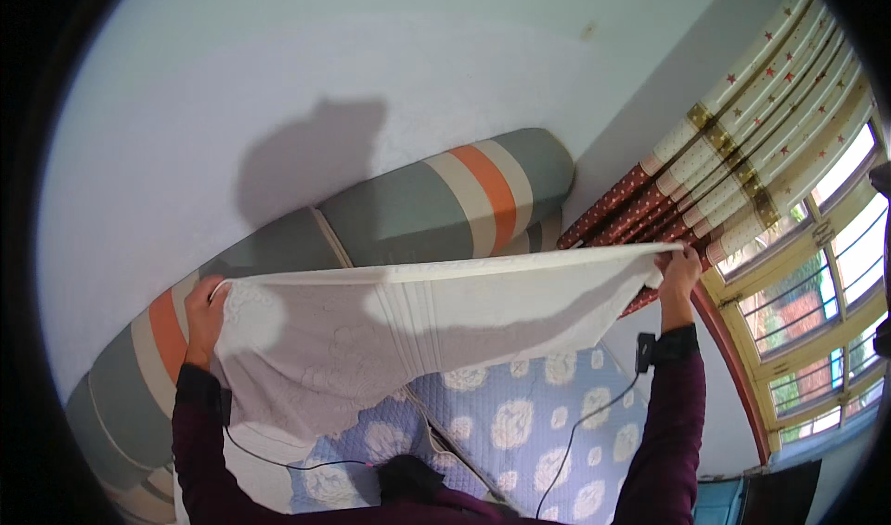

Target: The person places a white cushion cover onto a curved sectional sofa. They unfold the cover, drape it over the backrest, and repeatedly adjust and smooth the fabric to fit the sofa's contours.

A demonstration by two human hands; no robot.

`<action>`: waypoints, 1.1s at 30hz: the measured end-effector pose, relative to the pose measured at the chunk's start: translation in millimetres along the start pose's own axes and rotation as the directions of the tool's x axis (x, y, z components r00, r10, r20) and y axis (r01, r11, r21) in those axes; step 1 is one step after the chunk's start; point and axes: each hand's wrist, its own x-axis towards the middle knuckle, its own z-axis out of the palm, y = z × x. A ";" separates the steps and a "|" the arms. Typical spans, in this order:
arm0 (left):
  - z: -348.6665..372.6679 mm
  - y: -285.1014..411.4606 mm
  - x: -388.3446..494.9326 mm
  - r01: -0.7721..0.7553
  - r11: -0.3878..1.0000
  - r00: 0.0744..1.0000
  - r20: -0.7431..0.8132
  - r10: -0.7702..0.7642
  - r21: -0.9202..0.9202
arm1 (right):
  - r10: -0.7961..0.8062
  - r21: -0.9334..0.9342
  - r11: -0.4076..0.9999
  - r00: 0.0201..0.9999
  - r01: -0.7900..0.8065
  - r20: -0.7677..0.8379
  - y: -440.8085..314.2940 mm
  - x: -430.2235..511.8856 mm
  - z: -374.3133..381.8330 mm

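A white embossed fabric cover with a pleated band near its middle hangs stretched between my hands. At the left, my left hand grips one upper corner. My right hand pinches the opposite upper corner, raised in front of the curtain. The top edge runs nearly straight, and the lower part droops in folds. Beneath the cloth lies a blue quilted pad with white flowers, partly hidden by it. Behind the cloth, the grey sofa backrest with orange and beige stripes stands against the wall.
A patterned curtain hangs on the right beside a barred window with a yellow frame. Black cables run from devices on both wrists. A dark gap divides the blue padding. The pale wall carries my shadow.
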 end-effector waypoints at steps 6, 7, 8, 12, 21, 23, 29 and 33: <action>0.1 -27.2 -4.8 -0.034 0.999 0.996 -0.077 0.036 0.020 | -0.005 0.199 0.980 0.996 0.022 -0.086 28.0 12.9 83.0; 0.1 -25.1 -2.3 -0.037 0.999 0.996 -0.079 0.039 0.030 | -0.002 0.195 0.981 0.996 0.019 -0.086 30.6 16.1 89.8; 0.4 -20.6 -1.3 -0.032 0.999 0.996 -0.086 0.032 0.002 | -0.055 0.131 0.989 0.994 0.068 -0.095 33.5 18.5 93.3; -6.2 19.7 7.2 0.129 0.992 0.992 -0.011 -0.129 -0.001 | -0.111 -0.007 0.994 0.985 0.111 -0.136 33.7 47.1 101.4; -45.3 159.9 -3.3 0.092 0.966 0.993 -0.090 -0.073 0.240 | -0.027 0.390 0.920 1.000 0.024 0.003 22.9 158.8 143.0; -38.3 182.9 8.3 0.173 0.964 0.983 -0.092 -0.157 0.202 | -0.042 0.379 0.925 0.997 0.012 0.071 30.3 181.1 162.2; 26.1 214.9 76.3 0.205 0.913 0.944 -0.319 -0.089 0.352 | -0.012 0.408 0.912 0.993 -0.038 0.118 31.3 245.0 232.7; 63.2 218.3 107.4 0.111 0.600 0.978 -0.193 0.074 0.792 | -0.122 0.373 0.927 0.970 0.035 0.211 22.1 293.0 274.6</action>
